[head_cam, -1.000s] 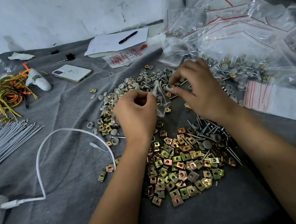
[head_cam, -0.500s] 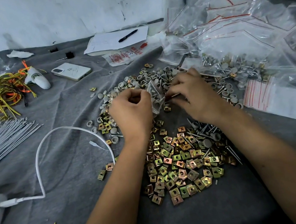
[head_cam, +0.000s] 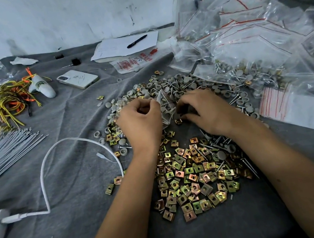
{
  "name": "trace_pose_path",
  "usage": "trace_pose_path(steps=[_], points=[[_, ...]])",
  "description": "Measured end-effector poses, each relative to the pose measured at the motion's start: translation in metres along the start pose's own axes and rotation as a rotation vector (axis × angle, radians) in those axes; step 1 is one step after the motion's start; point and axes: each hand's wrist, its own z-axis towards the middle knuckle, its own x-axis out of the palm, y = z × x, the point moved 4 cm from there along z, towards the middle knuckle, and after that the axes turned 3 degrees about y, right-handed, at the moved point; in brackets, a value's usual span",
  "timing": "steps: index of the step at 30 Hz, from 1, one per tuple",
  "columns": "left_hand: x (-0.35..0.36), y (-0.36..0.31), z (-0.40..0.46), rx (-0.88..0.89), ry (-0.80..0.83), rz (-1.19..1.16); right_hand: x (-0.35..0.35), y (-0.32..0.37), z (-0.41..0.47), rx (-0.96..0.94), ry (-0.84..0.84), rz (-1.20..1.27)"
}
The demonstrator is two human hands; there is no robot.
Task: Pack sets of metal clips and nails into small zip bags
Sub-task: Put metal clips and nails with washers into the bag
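Two bare forearms, no sleeves visible up to the frame edge. Left hand (head_cam: 142, 121) and right hand (head_cam: 206, 111): no gloves, rings, watch or bands (wrists plain). Small dark mark on right forearm. Nails not visible.

Bare grey cloth (head_cam: 83, 231) lies open near left; clips (head_cam: 193, 176) ahead, bags (head_cam: 252, 43) far right, cable (head_cam: 44, 176) left.

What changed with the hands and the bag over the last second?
The right hand drew back from the far nail heap toward the small zip bag and now hovers over a metal clip. The left hand kept gripping the bag. The clip pile stayed put.
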Motion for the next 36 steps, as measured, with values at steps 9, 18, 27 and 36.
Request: trace_pose_path(steps=[9,18,27,36], points=[[0.002,-0.001,0.0,0.054,0.032,0.027,-0.023,0.021,-0.009,-0.185,-0.423,0.198],[0.006,0.0,0.002,-0.075,0.108,-0.157,-0.007,0.03,-0.003,-0.295,-0.162,0.032],[-0.001,0.01,0.007,-0.289,0.149,-0.452,-0.026,0.026,-0.01,-0.207,-0.446,0.124],[0.004,-0.007,-0.003,0.194,0.065,0.146,-0.04,-0.065,-0.032,0.772,-0.251,-0.237]])
